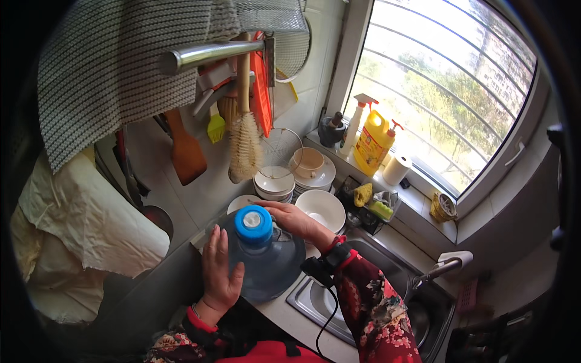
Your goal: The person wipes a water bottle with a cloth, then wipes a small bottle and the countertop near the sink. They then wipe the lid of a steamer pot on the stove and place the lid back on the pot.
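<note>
Beside the sink [315, 302], on the counter's edge, stands a big blue water jug [266, 260] with a blue cap [253, 222]. My left hand [219, 272] lies flat against its side, fingers spread; my right hand [290, 218] curls over its shoulder. White bowls [321, 209] sit just behind.
</note>
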`<state>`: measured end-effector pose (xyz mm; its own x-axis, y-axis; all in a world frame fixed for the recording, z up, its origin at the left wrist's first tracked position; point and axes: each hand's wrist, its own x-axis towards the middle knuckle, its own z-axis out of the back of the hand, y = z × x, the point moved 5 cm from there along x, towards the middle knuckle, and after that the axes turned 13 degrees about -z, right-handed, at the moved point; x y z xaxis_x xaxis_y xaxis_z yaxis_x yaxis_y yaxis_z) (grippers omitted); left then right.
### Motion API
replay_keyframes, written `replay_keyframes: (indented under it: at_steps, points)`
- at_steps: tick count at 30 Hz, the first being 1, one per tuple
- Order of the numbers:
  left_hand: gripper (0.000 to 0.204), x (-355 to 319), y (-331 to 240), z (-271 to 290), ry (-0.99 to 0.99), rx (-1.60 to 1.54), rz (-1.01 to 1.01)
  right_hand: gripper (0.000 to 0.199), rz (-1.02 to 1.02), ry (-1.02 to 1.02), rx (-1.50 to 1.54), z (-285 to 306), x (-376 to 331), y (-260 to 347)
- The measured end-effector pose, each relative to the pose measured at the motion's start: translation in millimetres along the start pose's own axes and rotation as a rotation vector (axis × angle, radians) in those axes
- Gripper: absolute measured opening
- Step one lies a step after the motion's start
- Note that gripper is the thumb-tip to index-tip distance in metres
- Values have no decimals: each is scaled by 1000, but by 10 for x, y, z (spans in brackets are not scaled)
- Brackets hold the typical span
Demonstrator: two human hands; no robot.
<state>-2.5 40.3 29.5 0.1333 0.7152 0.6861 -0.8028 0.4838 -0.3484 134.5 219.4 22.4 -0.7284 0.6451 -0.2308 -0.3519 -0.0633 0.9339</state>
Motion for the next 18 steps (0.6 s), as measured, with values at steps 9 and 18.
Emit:
replay_keyframes:
  at_steps: [9, 18]
  points:
    - [62, 2, 1, -45, -34, -12, -21, 55, 6, -345, 764, -358, -555, -1055]
    - [57, 4, -12, -95, -6, -32, -50, 62, 235, -960, -1, -1365, -904, -1645]
